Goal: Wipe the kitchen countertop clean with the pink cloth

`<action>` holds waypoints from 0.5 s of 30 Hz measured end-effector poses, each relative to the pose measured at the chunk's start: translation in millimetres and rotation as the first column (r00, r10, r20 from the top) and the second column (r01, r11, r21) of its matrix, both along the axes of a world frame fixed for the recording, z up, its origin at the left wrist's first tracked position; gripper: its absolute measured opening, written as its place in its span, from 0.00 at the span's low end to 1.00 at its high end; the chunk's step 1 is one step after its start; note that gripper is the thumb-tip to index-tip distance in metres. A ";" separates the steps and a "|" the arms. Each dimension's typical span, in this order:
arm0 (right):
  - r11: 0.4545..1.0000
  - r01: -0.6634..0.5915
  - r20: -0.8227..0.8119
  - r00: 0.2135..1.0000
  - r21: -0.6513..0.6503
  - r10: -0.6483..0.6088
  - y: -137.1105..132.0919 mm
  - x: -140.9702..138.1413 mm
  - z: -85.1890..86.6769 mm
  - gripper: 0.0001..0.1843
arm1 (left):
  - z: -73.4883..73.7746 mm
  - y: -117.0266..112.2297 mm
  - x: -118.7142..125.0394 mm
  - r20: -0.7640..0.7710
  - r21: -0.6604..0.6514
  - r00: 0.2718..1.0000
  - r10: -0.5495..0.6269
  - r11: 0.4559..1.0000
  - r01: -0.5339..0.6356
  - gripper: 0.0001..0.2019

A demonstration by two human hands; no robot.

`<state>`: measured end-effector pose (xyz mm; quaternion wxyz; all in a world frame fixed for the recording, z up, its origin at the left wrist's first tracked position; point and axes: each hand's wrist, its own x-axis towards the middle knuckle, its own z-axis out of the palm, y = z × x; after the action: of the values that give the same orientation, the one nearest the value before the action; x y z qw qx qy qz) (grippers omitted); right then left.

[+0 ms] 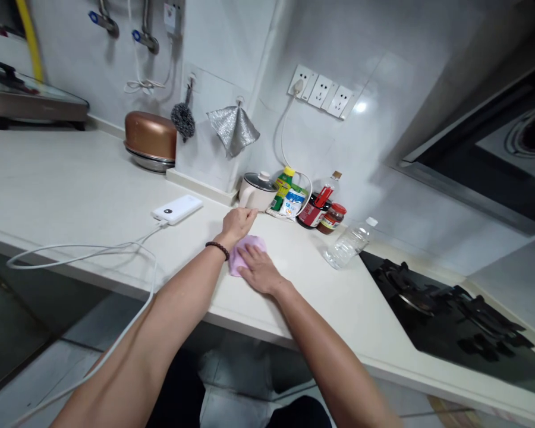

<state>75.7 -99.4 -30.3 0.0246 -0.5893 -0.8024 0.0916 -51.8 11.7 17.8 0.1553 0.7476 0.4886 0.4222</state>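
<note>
- The left hand is held curled with the knuckles up, just in front of a cream pot with a dark glass lid; whether anything is gripped cannot be told.
- A dark brown beaded bracelet is worn on the left wrist.
- The right hand is laid palm down, fingers spread, on a crumpled pink cloth near the front edge of the white table.
- The two hands are set close together, the left one farther from the body; both forearms are stretched forward.
- "18" seems to be printed on a blue and white packet; its smaller print cannot be read.
- Lettering on a dark jar with a red label and a yellow-capped green bottle is too small to be made out.
- Part of the cloth is covered by the right hand.
- A flat brown lidded pan is cut off at the left edge, a black gas stove at the right.
</note>
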 end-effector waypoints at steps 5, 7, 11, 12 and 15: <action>0.951 0.300 0.052 0.951 0.079 -0.304 -84.6 138.3 -14.6 0.39 | -0.9 -7.1 4.6 -0.073 -0.015 0.996 -0.054 0.998 0.053 0.28; 0.907 0.402 0.075 0.908 0.128 -0.413 -126.7 202.9 -24.6 0.41 | 2.5 -16.9 9.4 -0.122 -0.062 0.986 -0.110 0.993 0.103 0.27; 0.820 0.501 0.099 0.834 0.277 -0.543 -202.4 323.6 -47.9 0.43 | 7.5 -63.9 8.3 -0.256 -0.131 0.919 -0.299 0.953 0.274 0.22; 0.804 0.509 0.105 0.821 0.309 -0.560 -215.9 347.9 -53.6 0.42 | 5.4 -79.4 1.7 -0.279 -0.107 0.897 -0.342 0.940 0.325 0.21; 0.794 0.495 0.126 0.816 0.352 -0.565 -238.6 395.1 -68.4 0.40 | -13.5 -119.8 -37.6 -0.271 0.026 0.906 -0.324 0.939 0.343 0.22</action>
<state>470.8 -337.9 -98.8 0.0484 -0.7868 -0.6053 -0.1101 -89.4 -108.1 4.2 0.1316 0.8745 0.3539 0.3043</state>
